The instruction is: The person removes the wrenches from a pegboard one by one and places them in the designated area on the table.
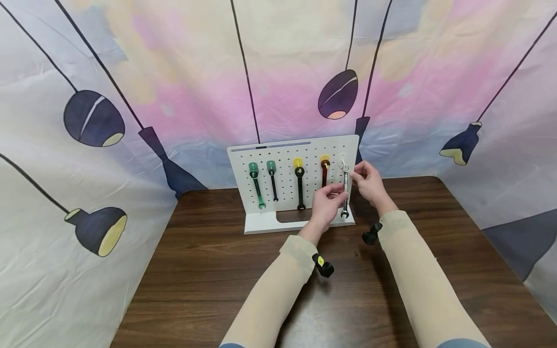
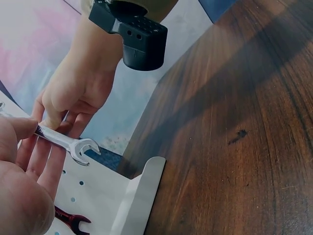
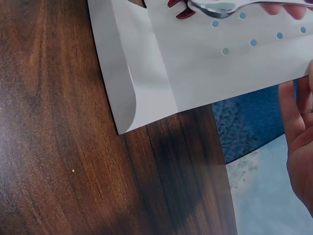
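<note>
My left hand (image 1: 325,207) pinches a silver combination wrench (image 1: 345,180) between thumb and fingers. It stands upright before the right end of a white pegboard (image 1: 285,191), ring end up at a clear hook (image 1: 342,158), open jaw end down. In the left wrist view, that open end (image 2: 84,149) points past the fingers. My right hand (image 1: 372,186) grips the board's right edge, fingers behind it in the right wrist view. Just left of the silver wrench, a red wrench (image 1: 325,175) hangs from a yellow hook, partly hidden by my left hand.
Further left on the board hang a black wrench (image 1: 300,186), a small dark wrench (image 1: 273,182) and a green wrench (image 1: 257,187). The board's white base (image 1: 261,223) rests on a brown wooden table (image 1: 204,270). Behind is a cloth backdrop (image 1: 196,72) with painted lamps.
</note>
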`<state>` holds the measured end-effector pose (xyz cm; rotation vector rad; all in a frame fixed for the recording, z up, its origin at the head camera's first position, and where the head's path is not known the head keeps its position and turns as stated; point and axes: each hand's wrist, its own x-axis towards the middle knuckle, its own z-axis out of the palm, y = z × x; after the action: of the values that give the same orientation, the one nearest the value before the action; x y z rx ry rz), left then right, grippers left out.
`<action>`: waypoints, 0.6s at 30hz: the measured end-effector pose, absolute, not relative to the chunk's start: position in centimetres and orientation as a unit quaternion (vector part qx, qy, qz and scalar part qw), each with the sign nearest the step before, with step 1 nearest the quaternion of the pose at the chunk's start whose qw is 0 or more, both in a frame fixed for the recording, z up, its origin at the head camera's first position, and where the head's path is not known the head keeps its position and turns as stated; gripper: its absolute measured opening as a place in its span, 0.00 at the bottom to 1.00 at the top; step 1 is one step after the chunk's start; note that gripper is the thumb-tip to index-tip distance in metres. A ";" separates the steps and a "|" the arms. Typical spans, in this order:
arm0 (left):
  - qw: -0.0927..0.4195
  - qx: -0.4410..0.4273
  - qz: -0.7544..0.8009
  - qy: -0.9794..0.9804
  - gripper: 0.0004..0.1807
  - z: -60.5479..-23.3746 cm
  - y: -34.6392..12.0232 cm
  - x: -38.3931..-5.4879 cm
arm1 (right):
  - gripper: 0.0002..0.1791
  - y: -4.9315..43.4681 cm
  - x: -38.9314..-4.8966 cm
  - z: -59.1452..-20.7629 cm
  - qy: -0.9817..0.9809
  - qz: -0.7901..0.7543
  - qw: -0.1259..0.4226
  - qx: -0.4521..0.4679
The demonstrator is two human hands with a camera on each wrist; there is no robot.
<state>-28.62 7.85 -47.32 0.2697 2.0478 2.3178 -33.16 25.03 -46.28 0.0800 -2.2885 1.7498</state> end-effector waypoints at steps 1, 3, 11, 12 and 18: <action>0.020 0.088 0.747 0.658 0.13 -47.3 7.8 -28.6 | 0.04 25.0 -33.2 -46.3 -0.787 0.603 0.130 0.028; 0.022 0.088 0.749 0.657 0.13 -47.2 7.8 -28.4 | 0.04 25.1 -33.2 -46.3 -0.786 0.604 0.130 0.028; 0.032 0.086 0.750 0.655 0.13 -46.7 7.6 -28.0 | 0.05 25.1 -33.1 -46.3 -0.787 0.604 0.123 0.026; 0.034 0.085 0.751 0.654 0.13 -46.6 7.5 -28.0 | 0.05 25.1 -33.1 -46.3 -0.787 0.604 0.122 0.026; 0.034 0.084 0.750 0.656 0.12 -46.5 7.4 -28.0 | 0.06 25.1 -33.2 -46.2 -0.788 0.604 0.119 0.023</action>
<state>-27.97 7.43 -46.45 0.2569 2.0171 2.3056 -33.17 25.13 -46.22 0.0684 -2.3029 1.7654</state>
